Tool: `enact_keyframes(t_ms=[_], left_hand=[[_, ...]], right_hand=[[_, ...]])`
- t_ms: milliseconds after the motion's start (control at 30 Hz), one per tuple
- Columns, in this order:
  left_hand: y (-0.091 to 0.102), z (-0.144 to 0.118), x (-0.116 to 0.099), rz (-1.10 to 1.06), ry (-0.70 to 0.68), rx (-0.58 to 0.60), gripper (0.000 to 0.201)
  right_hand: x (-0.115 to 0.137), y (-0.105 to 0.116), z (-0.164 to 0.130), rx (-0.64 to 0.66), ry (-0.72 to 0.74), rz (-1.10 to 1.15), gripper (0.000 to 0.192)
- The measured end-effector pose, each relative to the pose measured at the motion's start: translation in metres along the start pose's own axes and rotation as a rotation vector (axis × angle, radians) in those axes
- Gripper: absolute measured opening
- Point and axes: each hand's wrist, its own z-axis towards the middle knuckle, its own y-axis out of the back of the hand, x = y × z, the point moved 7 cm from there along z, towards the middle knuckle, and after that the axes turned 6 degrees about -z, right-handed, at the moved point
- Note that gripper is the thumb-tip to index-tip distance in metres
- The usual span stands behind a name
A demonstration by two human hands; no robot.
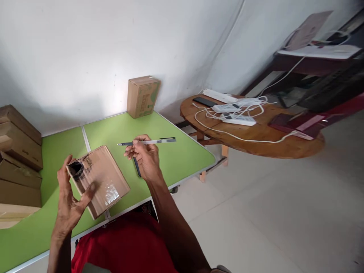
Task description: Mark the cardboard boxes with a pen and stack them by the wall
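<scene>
My left hand [72,201] grips a small brown cardboard box [104,172] along its left side, thumb across the top face. A dark, ragged hole with black scribbled marks shows at the box's upper left corner, and shiny clear tape sits near its lower edge. To the right of the box, my right hand [145,157] holds a pen [155,141] between thumb and fingers. The pen's tip points left and its clear barrel reaches out to the right. Partly hidden under my right hand, a dark flat object [137,167] lies on the green table [176,159].
Several cardboard boxes [21,140] are stacked at the table's left. Another printed box [143,96] stands upright at the back by the wall. On a round wooden table [216,131] to the right lie power strips [239,119] with tangled white cables.
</scene>
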Motion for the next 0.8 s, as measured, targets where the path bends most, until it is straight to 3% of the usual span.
enact_keyframes(t_ms=[67, 167, 300, 400, 633, 800], left_hand=[[-0.002, -0.001, -0.004, 0.026, -0.031, 0.002, 0.092], [-0.002, -0.003, -0.01, 0.079, -0.091, -0.016, 0.091], [-0.004, -0.007, -0.013, 0.091, -0.139, -0.012, 0.09], [-0.005, -0.01, -0.011, 0.11, -0.147, -0.009, 0.089], [-0.008, -0.012, -0.011, 0.127, -0.175, 0.006, 0.089], [-0.006, -0.013, -0.012, 0.129, -0.144, 0.01, 0.089]], right_hand=[[0.036, -0.011, -0.018, 0.115, 0.132, 0.365, 0.025], [0.068, -0.046, -0.05, 0.339, 0.206, 0.499, 0.022], [0.074, -0.069, -0.07, 0.337, 0.302, 0.338, 0.013], [0.073, -0.067, -0.071, 0.3, 0.378, 0.218, 0.012], [0.076, -0.064, -0.072, 0.348, 0.45, 0.071, 0.013], [0.079, -0.062, -0.073, 0.373, 0.409, 0.043, 0.011]])
